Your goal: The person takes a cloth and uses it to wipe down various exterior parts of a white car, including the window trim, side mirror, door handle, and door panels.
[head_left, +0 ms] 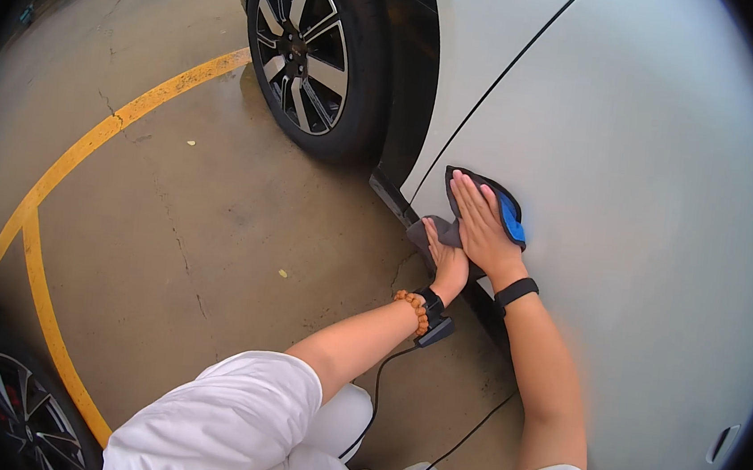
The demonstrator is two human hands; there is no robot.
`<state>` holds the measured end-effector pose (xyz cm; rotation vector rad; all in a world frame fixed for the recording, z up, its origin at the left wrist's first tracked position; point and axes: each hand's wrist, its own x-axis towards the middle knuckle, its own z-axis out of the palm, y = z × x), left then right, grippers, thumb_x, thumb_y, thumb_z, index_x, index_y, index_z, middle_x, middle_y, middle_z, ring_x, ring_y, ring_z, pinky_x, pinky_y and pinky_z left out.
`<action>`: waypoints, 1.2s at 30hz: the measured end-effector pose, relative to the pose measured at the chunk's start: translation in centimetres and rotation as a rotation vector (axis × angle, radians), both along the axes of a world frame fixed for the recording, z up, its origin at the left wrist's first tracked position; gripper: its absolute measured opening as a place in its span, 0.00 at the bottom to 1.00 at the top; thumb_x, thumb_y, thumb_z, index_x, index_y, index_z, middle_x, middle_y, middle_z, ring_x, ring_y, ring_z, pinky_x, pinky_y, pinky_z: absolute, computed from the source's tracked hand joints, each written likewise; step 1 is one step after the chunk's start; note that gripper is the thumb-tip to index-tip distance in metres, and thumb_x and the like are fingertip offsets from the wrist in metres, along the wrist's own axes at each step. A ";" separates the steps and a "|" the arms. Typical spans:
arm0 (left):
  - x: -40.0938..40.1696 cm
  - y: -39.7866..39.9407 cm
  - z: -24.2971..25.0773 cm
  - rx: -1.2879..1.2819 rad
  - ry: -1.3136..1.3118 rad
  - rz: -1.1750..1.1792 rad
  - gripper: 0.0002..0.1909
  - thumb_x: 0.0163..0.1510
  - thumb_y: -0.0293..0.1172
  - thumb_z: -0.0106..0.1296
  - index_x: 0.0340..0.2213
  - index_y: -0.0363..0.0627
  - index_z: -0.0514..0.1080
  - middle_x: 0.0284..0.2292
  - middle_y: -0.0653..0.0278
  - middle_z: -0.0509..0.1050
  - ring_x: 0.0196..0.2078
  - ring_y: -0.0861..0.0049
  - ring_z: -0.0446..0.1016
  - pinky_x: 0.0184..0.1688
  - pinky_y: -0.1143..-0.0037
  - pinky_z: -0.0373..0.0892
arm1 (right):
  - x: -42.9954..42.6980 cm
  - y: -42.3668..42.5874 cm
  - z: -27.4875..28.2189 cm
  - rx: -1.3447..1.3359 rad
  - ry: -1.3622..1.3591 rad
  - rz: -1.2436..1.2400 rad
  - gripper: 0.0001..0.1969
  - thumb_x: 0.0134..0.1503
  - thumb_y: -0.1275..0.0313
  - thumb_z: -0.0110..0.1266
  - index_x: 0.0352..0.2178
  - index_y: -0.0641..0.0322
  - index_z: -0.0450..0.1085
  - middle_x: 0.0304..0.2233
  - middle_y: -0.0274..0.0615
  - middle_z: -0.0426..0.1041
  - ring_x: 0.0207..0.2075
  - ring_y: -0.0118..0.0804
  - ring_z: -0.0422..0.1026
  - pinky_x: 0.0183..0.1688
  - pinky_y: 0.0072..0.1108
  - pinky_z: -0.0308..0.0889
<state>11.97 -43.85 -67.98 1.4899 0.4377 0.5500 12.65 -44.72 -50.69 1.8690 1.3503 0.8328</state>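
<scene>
A grey and blue microfibre cloth (513, 219) with a dark edge lies against the lower part of a white car door (647, 212). My right hand (484, 228) presses flat on the cloth, its fingers stretched towards the front wheel. Just to the left, my left hand (445, 258) rests on the grey lower fold of the cloth, near the black sill trim (393, 196). The palms face away from the camera. Each wrist wears a black band, and the left one also has a brown beaded bracelet (420, 313) and a small black device (435, 333) with a cable.
The car's front wheel (298, 50) stands at the upper middle, beside the door seam. Yellow lines (160, 92) mark the brown, cracked ground (219, 188). Another car's wheel (32, 413) shows at the lower left. A cable (459, 444) runs down from beside my right arm.
</scene>
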 end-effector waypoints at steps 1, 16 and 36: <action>-0.5 0.3 1.4 0.035 -0.027 0.028 0.41 0.66 0.48 0.29 0.63 0.29 0.27 0.65 0.39 0.21 0.69 0.50 0.20 0.68 0.60 0.26 | -0.7 -0.3 1.1 0.196 0.030 -0.045 0.34 0.58 0.65 0.43 0.64 0.66 0.50 0.68 0.45 0.45 0.70 0.39 0.40 0.70 0.35 0.34; -3.4 3.8 20.4 -0.200 -0.365 0.224 0.36 0.67 0.42 0.28 0.65 0.35 0.29 0.67 0.45 0.27 0.70 0.55 0.28 0.68 0.60 0.28 | -0.4 9.1 21.7 0.545 -0.414 -0.093 0.33 0.63 0.50 0.40 0.63 0.59 0.53 0.68 0.36 0.47 0.69 0.32 0.43 0.69 0.33 0.38; -0.8 5.9 14.8 0.028 -0.211 0.288 0.40 0.64 0.48 0.35 0.65 0.37 0.34 0.66 0.41 0.27 0.69 0.49 0.23 0.66 0.54 0.24 | 0.0 12.2 11.4 0.183 -0.150 -0.004 0.31 0.61 0.61 0.39 0.62 0.66 0.53 0.67 0.43 0.49 0.69 0.35 0.44 0.69 0.37 0.35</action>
